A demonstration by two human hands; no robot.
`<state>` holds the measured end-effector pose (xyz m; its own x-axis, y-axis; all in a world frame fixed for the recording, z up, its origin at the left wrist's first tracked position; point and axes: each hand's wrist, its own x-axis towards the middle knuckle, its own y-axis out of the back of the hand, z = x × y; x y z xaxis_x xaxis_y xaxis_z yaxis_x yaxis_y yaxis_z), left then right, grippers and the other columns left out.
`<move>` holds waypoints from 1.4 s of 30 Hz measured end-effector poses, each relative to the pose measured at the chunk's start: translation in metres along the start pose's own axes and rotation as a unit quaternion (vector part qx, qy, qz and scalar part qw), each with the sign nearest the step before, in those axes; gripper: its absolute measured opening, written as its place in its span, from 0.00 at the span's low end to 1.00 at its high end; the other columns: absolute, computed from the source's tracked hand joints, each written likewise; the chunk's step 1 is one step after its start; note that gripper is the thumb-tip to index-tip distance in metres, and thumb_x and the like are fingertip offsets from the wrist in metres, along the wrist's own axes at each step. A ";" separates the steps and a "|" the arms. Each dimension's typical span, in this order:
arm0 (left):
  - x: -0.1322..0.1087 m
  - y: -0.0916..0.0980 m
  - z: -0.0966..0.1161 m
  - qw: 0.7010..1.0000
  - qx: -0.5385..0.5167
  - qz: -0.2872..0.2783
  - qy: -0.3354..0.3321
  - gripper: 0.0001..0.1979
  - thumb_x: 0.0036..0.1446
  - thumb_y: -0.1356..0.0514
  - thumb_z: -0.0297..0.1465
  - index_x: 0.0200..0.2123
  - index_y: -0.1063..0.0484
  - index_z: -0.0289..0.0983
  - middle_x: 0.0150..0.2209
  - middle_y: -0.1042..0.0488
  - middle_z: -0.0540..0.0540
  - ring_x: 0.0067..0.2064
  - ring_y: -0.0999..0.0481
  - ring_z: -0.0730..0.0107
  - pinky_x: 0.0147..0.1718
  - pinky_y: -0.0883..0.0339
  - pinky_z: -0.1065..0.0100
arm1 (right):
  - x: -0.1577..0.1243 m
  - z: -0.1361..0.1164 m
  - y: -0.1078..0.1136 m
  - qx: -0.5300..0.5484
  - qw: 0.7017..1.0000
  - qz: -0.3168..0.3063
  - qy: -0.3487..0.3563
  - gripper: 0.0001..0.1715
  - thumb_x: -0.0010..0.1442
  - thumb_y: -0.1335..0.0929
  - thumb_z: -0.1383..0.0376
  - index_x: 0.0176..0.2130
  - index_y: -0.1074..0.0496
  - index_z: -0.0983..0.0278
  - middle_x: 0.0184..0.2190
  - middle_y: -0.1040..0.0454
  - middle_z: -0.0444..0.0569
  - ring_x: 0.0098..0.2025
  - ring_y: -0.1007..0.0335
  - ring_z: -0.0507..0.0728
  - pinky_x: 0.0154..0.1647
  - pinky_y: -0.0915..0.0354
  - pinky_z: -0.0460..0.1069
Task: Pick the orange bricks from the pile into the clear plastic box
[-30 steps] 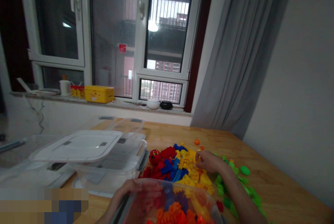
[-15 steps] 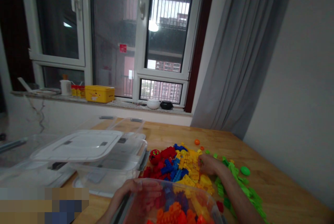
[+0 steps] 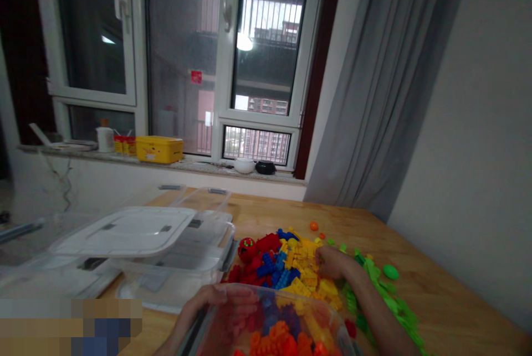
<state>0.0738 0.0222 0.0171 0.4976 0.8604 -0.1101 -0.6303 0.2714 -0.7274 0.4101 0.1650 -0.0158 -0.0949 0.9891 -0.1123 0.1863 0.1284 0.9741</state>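
A clear plastic box (image 3: 332,311) with orange blocks (image 3: 279,339) in it stands at the near edge of view. My left hand (image 3: 230,298) lies against its far left wall, fingers stretched out and seen partly through the plastic. Beyond the box is a heap of red blocks (image 3: 268,242), blue blocks (image 3: 266,263) and yellow blocks (image 3: 305,253). At the right side of the yellow ones is my right hand (image 3: 331,262), its fingers curled together; what they hold, if anything, is hidden. Green blocks (image 3: 399,306) spread to the right of my right forearm.
Clear boxes and white lids (image 3: 128,231) are stacked on the left of the wooden table (image 3: 266,206). An orange piece (image 3: 314,226) and a green oval piece (image 3: 390,272) lie apart. A yellow box (image 3: 159,149) rests on the windowsill.
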 end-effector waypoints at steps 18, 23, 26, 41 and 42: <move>0.006 0.013 -0.004 1.000 0.006 0.002 -0.001 0.16 0.46 0.45 0.26 0.31 0.16 0.31 0.32 0.15 0.36 0.42 0.18 0.51 0.34 0.32 0.65 | -0.038 -0.029 0.047 0.051 0.997 0.023 0.060 0.17 0.50 0.33 0.71 0.43 0.28 0.63 0.34 0.21 0.46 0.33 0.27 0.53 0.28 0.43 0.45; 0.005 0.012 -0.001 1.000 0.026 0.000 0.001 0.14 0.44 0.43 0.26 0.28 0.16 0.32 0.32 0.14 0.36 0.42 0.18 0.50 0.35 0.31 0.63 | -0.074 -0.057 0.074 0.113 0.981 0.048 0.151 0.14 0.54 0.32 0.66 0.43 0.29 0.63 0.36 0.22 0.46 0.36 0.27 0.54 0.34 0.38 0.46; 0.005 0.013 -0.003 1.000 0.017 0.000 -0.006 0.15 0.47 0.44 0.26 0.29 0.16 0.34 0.33 0.14 0.38 0.43 0.18 0.50 0.39 0.31 0.61 | -0.099 -0.076 0.087 0.130 0.969 0.046 0.206 0.14 0.56 0.32 0.63 0.43 0.28 0.62 0.37 0.22 0.46 0.39 0.28 0.55 0.37 0.37 0.47; 0.008 0.016 -0.008 0.999 0.022 -0.029 -0.026 0.18 0.49 0.46 0.27 0.37 0.18 0.27 0.36 0.16 0.33 0.41 0.19 0.46 0.40 0.33 0.57 | -0.158 -0.116 0.099 0.110 0.951 -0.024 0.287 0.16 0.55 0.30 0.62 0.46 0.26 0.56 0.41 0.23 0.43 0.43 0.29 0.55 0.41 0.38 0.46; 0.008 0.016 -0.008 0.999 0.022 -0.032 -0.025 0.18 0.49 0.46 0.27 0.37 0.18 0.27 0.36 0.16 0.33 0.41 0.20 0.46 0.41 0.33 0.57 | -0.158 -0.116 0.099 0.108 0.952 -0.027 0.286 0.16 0.55 0.30 0.62 0.46 0.26 0.56 0.41 0.23 0.43 0.42 0.29 0.55 0.41 0.38 0.46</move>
<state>0.0723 0.0300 -0.0005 0.5077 0.8610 -0.0295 -0.6240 0.3439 -0.7017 0.3301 0.0130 0.1211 -0.6157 0.7876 0.0252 0.3572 0.2504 0.8998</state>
